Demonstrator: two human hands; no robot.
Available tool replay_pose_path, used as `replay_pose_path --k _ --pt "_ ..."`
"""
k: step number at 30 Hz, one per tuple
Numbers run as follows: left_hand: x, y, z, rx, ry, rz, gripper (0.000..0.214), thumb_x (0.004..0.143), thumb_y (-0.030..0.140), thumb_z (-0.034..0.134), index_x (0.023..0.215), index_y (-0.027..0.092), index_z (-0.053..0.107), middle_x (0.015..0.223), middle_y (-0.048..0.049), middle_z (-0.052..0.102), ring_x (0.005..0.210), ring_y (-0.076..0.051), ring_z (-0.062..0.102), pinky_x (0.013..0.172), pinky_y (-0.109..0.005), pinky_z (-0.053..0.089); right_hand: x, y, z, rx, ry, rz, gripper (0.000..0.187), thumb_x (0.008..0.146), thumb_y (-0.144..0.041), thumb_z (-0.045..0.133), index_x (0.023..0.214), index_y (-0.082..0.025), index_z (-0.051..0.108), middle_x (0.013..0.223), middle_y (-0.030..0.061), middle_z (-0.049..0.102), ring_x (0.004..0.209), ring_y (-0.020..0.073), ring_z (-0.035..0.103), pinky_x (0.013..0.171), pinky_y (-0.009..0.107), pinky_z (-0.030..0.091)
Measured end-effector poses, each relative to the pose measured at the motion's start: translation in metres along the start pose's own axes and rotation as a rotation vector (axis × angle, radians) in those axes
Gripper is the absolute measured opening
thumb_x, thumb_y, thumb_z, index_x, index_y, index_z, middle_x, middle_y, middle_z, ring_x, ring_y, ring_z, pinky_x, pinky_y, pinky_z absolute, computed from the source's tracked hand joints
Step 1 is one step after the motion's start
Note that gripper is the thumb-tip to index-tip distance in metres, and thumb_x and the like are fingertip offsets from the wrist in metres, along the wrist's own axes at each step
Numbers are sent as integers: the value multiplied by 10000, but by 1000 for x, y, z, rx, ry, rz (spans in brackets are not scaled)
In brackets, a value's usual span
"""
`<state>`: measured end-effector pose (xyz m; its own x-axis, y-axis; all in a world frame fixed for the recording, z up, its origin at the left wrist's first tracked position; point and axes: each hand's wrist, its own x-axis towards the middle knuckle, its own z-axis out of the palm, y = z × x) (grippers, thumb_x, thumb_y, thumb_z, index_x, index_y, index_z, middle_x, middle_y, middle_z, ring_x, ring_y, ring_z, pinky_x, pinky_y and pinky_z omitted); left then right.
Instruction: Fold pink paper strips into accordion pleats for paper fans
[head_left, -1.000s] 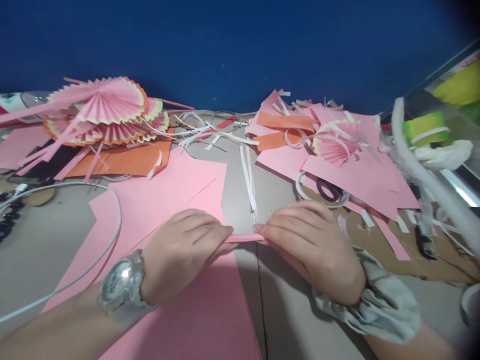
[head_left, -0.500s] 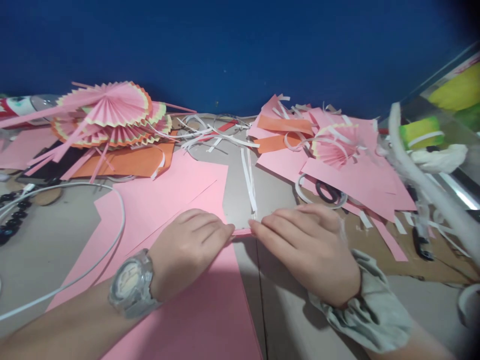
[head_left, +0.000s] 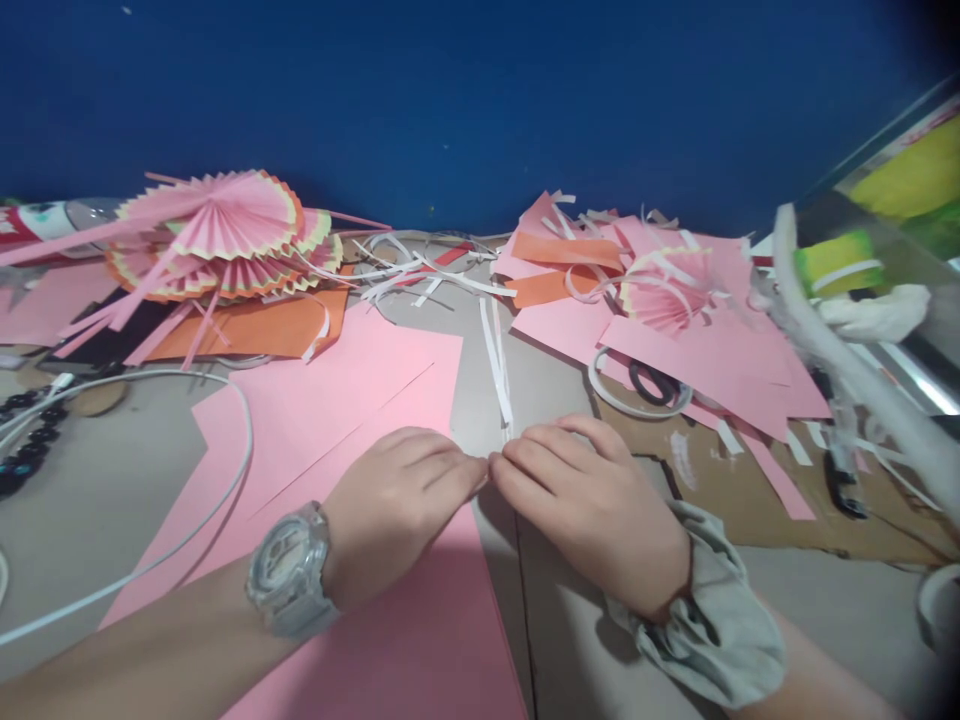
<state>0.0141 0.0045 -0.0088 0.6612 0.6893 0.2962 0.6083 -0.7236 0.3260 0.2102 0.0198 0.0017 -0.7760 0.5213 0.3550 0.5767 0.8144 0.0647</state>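
My left hand point(head_left: 409, 500), with a clear watch point(head_left: 289, 565) on its wrist, is closed, palm down, over the right edge of the pink paper sheets point(head_left: 390, 640). Fingertip to fingertip with it, my right hand point(head_left: 592, 510) is closed too, with a grey-green scrunchie point(head_left: 712, 620) round its wrist. Both hands pinch a narrow folded pink paper strip, which their fingers now hide almost wholly. Just beyond the fingertips lie thin white paper strips point(head_left: 496, 365) on the grey table.
Pleated pink paper fans point(head_left: 232, 215) and an orange sheet point(head_left: 255, 328) lie at the back left. Pink paper scraps point(head_left: 697, 360), a tape roll point(head_left: 607, 385) and cardboard point(head_left: 742, 510) are on the right. A white cable point(head_left: 244, 440) loops at left. Behind stands a blue wall point(head_left: 450, 100).
My two hands have come together along the folded pink strip, covering the stretch that showed between them. My left hand moved right and my right hand moved left.
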Motion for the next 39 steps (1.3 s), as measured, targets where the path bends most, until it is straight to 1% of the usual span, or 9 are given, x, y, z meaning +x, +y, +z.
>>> replay_pose_path --k 3,7,12,17,21,28,33,36,39 --pt "2 -1 -2 60 45 47 135 867 157 487 960 119 577 859 -52 661 815 -172 580 798 -341 436 -1 2 -2 -10 0 17 171 868 -148 440 754 -169 566 690 1 590 738 160 517 786 336 321" --pt "1 -6 -5 93 79 67 117 870 193 493 906 129 583 799 -51 669 755 -163 594 763 -337 450 -1 7 -6 -15 -22 23 257 891 -190 407 672 -176 541 613 1 541 658 155 479 747 330 321" --pt "-4 -14 -10 67 91 31 142 840 163 524 969 135 577 860 -59 669 810 -174 584 778 -347 459 -4 15 -7 13 -25 -24 232 892 -133 382 840 -149 607 735 39 624 738 167 515 773 329 341" --pt "-6 -16 -15 9 169 -24 196 809 163 568 1002 137 579 925 -61 662 886 -167 565 852 -340 442 -9 20 -6 16 42 -15 169 864 -124 448 885 -135 614 770 45 649 755 171 527 795 346 358" --pt "-6 -16 -15 -14 177 -69 209 804 130 557 1011 132 582 937 -62 664 895 -169 568 864 -338 435 -12 21 -7 44 38 19 186 830 -125 519 1001 -138 593 869 42 658 805 176 528 815 359 366" --pt "-7 -22 -22 32 176 -94 213 794 273 599 974 159 582 866 -46 678 825 -178 592 791 -337 467 -15 24 -9 99 132 94 93 803 -144 577 890 -128 604 767 43 656 723 168 531 731 345 399" --pt "-8 -28 -26 20 151 -33 202 800 256 601 989 187 585 871 -33 690 845 -168 603 796 -312 478 -17 26 -10 126 136 79 112 803 -121 569 909 -134 601 770 40 666 711 160 548 745 345 396" --pt "-6 -28 -25 -64 115 -108 144 840 231 544 966 195 603 865 -27 694 836 -155 610 770 -285 484 -16 26 -12 118 137 93 93 814 -125 549 886 -144 604 744 31 662 697 156 556 748 339 388" --pt "-5 -26 -25 -193 158 -191 114 847 222 525 902 209 625 825 -12 696 792 -142 627 744 -263 499 -16 26 -14 106 148 137 76 826 -131 529 799 -155 596 672 21 643 647 149 543 730 336 379"
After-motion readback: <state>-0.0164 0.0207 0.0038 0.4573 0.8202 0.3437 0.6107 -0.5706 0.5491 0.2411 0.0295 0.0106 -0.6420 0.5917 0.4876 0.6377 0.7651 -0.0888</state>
